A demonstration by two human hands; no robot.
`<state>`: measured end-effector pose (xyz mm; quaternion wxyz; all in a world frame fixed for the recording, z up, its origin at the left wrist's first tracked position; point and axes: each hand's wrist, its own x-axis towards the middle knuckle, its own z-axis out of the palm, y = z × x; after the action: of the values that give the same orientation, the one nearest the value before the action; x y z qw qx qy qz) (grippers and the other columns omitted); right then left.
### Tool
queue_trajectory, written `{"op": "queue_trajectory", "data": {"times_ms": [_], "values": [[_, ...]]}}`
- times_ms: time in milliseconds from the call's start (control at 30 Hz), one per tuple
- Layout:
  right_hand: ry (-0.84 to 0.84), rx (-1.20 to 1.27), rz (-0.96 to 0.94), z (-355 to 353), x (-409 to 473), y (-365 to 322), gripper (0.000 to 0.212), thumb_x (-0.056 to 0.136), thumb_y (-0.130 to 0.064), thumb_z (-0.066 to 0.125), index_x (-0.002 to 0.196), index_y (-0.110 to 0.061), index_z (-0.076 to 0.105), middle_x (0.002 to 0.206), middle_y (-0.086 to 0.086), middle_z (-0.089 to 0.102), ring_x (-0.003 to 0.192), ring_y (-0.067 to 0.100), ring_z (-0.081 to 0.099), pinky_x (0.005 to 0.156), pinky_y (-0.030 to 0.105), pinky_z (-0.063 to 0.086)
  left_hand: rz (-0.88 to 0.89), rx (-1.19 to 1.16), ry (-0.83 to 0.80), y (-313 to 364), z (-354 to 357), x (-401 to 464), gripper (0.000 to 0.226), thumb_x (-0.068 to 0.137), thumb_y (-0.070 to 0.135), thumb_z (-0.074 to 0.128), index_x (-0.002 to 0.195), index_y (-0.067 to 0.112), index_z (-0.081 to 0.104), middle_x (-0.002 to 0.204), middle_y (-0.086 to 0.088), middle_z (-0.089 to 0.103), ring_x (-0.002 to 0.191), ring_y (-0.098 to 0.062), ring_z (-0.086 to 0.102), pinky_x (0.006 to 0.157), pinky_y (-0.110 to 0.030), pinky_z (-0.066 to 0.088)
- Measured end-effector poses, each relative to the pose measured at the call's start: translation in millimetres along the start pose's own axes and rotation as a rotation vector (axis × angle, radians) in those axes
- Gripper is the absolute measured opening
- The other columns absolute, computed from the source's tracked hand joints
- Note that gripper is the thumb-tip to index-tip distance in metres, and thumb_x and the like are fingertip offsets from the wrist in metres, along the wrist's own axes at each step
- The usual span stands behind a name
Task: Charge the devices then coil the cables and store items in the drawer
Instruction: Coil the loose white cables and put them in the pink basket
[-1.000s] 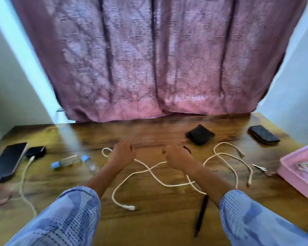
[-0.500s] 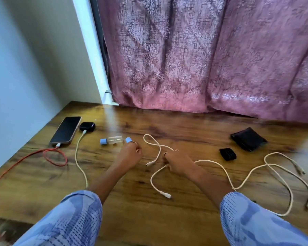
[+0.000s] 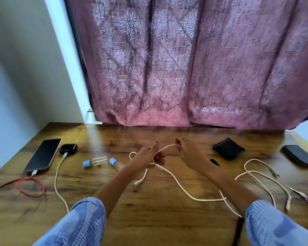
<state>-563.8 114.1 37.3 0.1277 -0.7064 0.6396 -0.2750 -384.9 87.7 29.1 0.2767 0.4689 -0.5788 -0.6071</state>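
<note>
Now both hands are lifted at frame centre: the left hand and right hand each pinch the white cable, stretching a short span between them, probably to start a coil. Its long tail lies loose on the table at lower right.

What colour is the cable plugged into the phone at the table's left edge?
Red, plugged into the phone; seen clearly in the head view.
</note>
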Motion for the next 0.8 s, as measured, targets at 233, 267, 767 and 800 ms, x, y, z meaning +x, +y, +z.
{"op": "queue_trajectory", "data": {"times_ms": [233, 267, 767, 800], "values": [[0.299, 0.124, 0.020, -58, -7, 25, 0.008, 0.096, -0.008, 0.042, 0.093, -0.015, 0.040, 0.069, -0.009, 0.041, 0.059, 0.007, 0.039, 0.058, 0.028, 0.035, 0.037, -0.525, -0.344, 60, 40, 4, 0.033, 0.097, 0.028, 0.045, 0.071, 0.012, 0.056, 0.046, 0.003, 0.041, 0.040, -0.009, 0.042, 0.059, -0.026, 0.040], [0.352, 0.180, 0.036, -63, -7, 26, 0.007, 0.097, -0.009, 0.041, 0.092, -0.013, 0.039, 0.069, -0.009, 0.041, 0.056, 0.006, 0.039, 0.056, 0.024, 0.034, 0.048, -0.575, -0.411, 68, 47, 5, 0.029, 0.095, 0.029, 0.046, 0.074, 0.013, 0.059, 0.047, 0.003, 0.041, 0.040, -0.009, 0.041, 0.059, -0.027, 0.039], [0.254, 0.040, -0.026, -140, -28, 33, 0.019, 0.098, -0.017, 0.046, 0.083, -0.027, 0.052, 0.056, -0.011, 0.046, 0.051, -0.001, 0.048, 0.051, 0.015, 0.035, 0.537, -0.860, -0.329, 200, 140, 41, 0.037, 0.099, 0.007, 0.040, 0.135, 0.012, 0.042, 0.083, -0.001, 0.074, 0.068, -0.011, 0.067, 0.065, -0.023, 0.056], [0.234, 0.018, -0.037, -148, -29, 35, 0.015, 0.097, -0.017, 0.047, 0.089, -0.026, 0.055, 0.055, -0.010, 0.047, 0.050, 0.002, 0.047, 0.051, 0.017, 0.035, 0.584, -0.833, -0.252, 206, 143, 45, 0.039, 0.099, 0.006, 0.040, 0.138, 0.013, 0.040, 0.086, 0.000, 0.074, 0.077, -0.013, 0.069, 0.074, -0.026, 0.056]]}}
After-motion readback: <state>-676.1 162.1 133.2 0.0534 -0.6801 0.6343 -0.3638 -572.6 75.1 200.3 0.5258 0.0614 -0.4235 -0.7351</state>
